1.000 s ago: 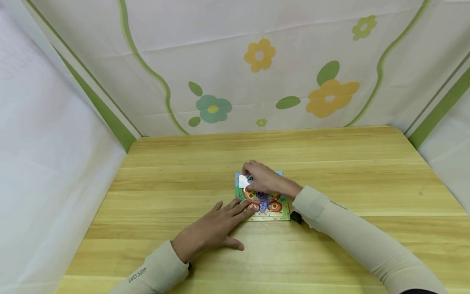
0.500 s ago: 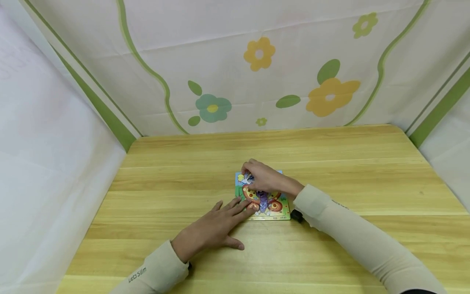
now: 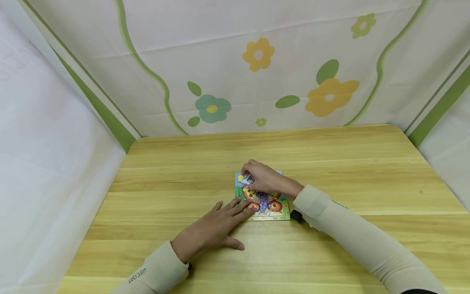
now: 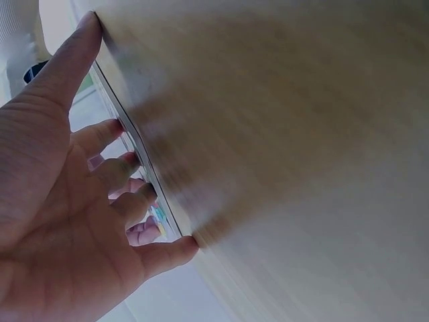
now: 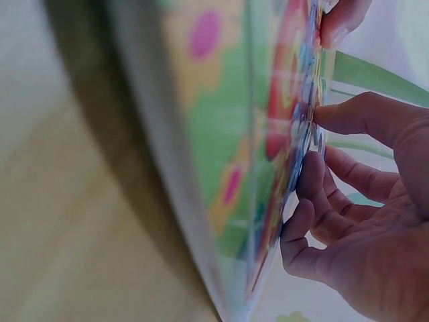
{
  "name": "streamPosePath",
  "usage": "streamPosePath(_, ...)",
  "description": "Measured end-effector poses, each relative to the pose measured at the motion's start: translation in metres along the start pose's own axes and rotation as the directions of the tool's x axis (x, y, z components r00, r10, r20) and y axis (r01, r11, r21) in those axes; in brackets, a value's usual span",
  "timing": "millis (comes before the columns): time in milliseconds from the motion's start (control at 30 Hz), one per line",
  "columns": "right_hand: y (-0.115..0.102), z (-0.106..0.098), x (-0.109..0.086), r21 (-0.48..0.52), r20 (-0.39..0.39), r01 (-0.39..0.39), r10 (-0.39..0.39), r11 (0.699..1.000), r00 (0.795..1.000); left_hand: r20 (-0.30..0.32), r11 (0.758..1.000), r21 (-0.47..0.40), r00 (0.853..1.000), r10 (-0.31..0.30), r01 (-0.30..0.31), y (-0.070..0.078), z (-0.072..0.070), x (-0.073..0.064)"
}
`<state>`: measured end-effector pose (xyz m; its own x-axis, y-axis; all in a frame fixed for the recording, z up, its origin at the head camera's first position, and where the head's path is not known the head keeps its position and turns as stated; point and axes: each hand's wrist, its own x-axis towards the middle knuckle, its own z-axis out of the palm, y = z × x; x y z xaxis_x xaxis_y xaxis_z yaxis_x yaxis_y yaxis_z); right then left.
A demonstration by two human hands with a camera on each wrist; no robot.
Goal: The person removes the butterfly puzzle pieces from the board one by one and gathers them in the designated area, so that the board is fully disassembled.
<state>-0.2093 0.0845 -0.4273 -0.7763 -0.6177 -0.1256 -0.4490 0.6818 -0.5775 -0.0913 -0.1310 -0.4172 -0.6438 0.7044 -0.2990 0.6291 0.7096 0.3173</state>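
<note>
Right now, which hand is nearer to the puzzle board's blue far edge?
Right. The right hand is bent over the blue far edge; the left hand stretches its fingers over the puzzle board's near left part.

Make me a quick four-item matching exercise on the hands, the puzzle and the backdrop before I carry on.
1. left hand
2. right hand
3. butterfly puzzle
4. backdrop cloth

A. curled, at the far part of the butterfly puzzle
B. white with a floral print
C. spread, over the near left part of the butterfly puzzle
D. picture with a purple body

Pairs: 1-C; 2-A; 3-D; 4-B
</note>
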Motion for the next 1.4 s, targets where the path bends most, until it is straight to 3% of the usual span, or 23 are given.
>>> streamPosePath(400, 0.000, 0.000, -0.001, -0.003, -0.023, 0.000, -0.001, 1.000, 1.000, 0.001, 1.000, 0.005, 1.000, 0.002, -0.002, 0.000, 0.000, 0.000)
streamPosePath(900, 0.003, -0.008, -0.008, 0.089, -0.041, 0.021, -0.017, 0.996, 0.999, 0.002, 1.000, -0.006, 1.000, 0.002, -0.002, 0.000, -0.001, -0.001)
streamPosePath(1067, 0.011, -0.012, -0.013, 0.107, -0.059, 0.044, -0.038, 0.993, 0.998, -0.002, 1.000, -0.013, 1.000, 0.004, -0.004, 0.000, -0.001, -0.001)
streamPosePath(1400, 0.036, -0.034, -0.028, 0.161, -0.129, 0.016, 0.005, 0.987, 0.992, 0.003, 1.000, -0.019, 1.000, 0.004, -0.003, 0.000, -0.001, -0.001)
